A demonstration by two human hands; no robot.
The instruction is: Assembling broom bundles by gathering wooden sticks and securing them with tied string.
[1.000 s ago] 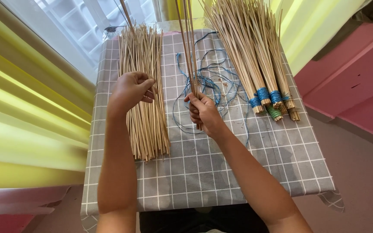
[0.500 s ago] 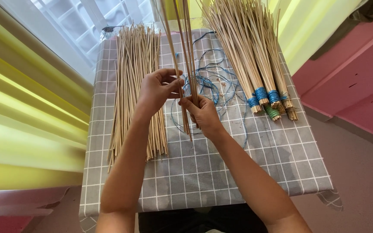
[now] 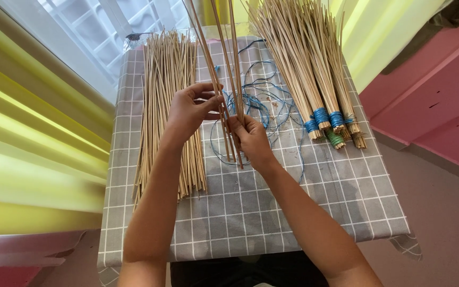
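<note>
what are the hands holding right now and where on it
Both hands hold a few thin sticks upright. The right hand grips them near their lower ends; the left hand pinches them just above that.

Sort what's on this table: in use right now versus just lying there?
In use: left hand and right hand holding a few thin sticks.

Lying about: loose stick pile, tied bundles, blue string, checked tablecloth.

two hands point(image 3: 189, 109), one loose stick pile point(image 3: 167, 106), several tied bundles point(image 3: 314, 79).
</note>
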